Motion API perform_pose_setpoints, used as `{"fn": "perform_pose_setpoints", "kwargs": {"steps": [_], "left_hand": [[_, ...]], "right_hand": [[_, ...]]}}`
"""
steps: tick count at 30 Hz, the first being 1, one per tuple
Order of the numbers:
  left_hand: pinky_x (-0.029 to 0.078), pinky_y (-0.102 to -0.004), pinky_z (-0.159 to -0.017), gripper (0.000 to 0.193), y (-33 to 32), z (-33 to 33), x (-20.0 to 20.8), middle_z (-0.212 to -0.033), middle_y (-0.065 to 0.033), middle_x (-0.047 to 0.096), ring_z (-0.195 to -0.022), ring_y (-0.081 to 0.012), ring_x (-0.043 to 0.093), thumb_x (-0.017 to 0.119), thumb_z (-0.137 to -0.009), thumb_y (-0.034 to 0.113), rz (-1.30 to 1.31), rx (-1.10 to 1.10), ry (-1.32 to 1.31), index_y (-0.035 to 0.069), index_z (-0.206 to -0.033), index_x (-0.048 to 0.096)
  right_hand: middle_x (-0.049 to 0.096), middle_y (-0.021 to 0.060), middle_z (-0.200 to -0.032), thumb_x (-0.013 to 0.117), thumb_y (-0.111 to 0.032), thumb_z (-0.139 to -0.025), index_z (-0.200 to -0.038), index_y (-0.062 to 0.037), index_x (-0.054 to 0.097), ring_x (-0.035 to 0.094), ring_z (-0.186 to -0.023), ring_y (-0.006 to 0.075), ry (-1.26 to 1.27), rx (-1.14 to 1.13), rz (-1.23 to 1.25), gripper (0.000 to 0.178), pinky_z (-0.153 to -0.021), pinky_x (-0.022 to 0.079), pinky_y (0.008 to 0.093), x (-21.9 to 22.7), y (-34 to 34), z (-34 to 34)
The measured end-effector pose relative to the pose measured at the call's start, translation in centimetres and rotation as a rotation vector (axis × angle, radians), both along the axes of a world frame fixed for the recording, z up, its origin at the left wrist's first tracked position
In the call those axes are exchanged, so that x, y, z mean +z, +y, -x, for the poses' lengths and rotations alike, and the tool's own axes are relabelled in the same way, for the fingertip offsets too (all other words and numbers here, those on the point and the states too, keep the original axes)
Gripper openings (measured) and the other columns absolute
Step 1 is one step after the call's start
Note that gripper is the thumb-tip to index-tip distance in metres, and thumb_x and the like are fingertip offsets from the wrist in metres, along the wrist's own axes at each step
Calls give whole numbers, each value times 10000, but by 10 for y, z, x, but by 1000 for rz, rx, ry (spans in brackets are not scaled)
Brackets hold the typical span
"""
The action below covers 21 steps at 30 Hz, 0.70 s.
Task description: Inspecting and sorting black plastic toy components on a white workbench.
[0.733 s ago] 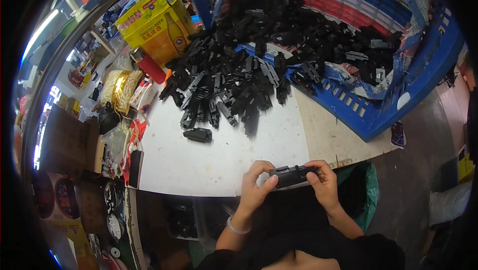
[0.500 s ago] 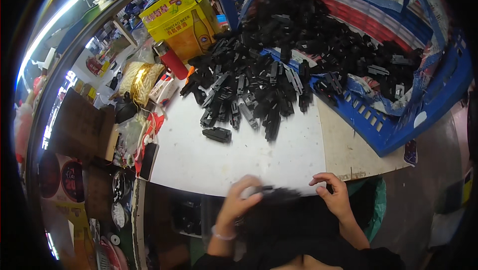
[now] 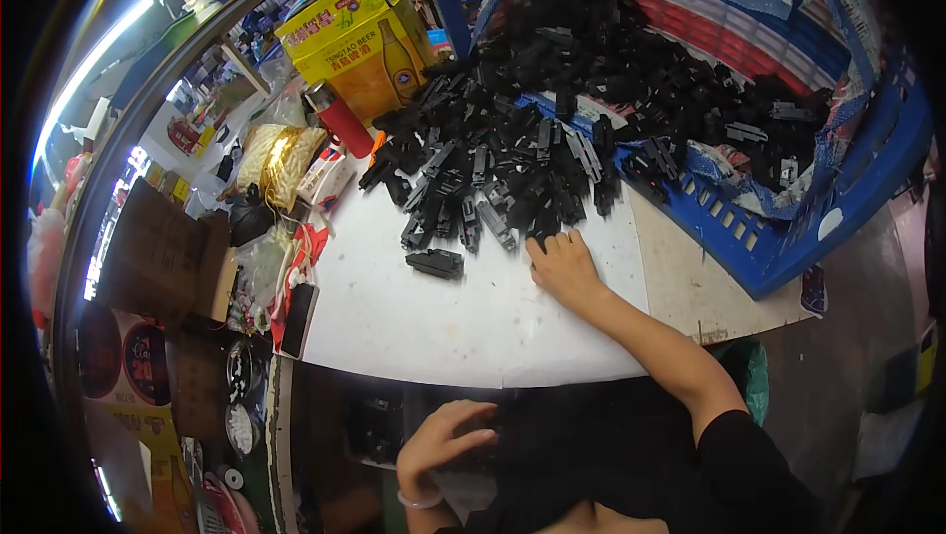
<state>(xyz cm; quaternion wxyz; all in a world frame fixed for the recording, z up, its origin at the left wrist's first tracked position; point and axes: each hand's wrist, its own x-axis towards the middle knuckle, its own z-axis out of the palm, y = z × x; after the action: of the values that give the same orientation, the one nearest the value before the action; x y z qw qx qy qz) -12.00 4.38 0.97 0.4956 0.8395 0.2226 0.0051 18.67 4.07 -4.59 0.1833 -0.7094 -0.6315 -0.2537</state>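
my right hand (image 3: 564, 268) lay stretched across the white worktop (image 3: 434, 317), its fingers (image 3: 540, 246) loosely curled and touching the near edge of a heap of black plastic parts (image 3: 512, 160); whether they had actually closed on a piece, i could not tell. the heap spread from the middle of the worktop back into a blue crate (image 3: 818, 229) lined with a striped sheet, where more of the same parts were piled. one black part (image 3: 436, 262) sat alone, just left of my right hand and apart from the heap. my left hand (image 3: 445, 440) hung below the worktop's front edge, over my dark lap, fingers half open and holding nothing i could see. a yellow carton (image 3: 357, 36) stood at the far left of the heap, with a red cylinder (image 3: 340, 120) beside it and a clutter of bags and packets along the worktop's left side.
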Motion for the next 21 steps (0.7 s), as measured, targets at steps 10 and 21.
{"fn": "perform_pose_setpoints", "kwargs": {"steps": [10,21], "left_hand": [[393,-315,-922,545,-15,-102,-37,-1074,-98,584,-1037,-174,518,558,-873,367,395,382,-541,-46,-1222,495],[351,-318,-927,265,-30,-117,-15,-999,-108,567,-1000,-196,497,626,-813,241,493,356,-637,-11,-879,579]], "right_hand": [[568,13,-832,544,-105,-873,-957,-6,560,517,-747,59,1579,247,-229,131,-696,410,212,46,-118,26],[556,51,-947,516,-134,-883,-984,-1,526,517,-859,92,1589,266,-347,168,-802,396,231,41,-168,47]]}}
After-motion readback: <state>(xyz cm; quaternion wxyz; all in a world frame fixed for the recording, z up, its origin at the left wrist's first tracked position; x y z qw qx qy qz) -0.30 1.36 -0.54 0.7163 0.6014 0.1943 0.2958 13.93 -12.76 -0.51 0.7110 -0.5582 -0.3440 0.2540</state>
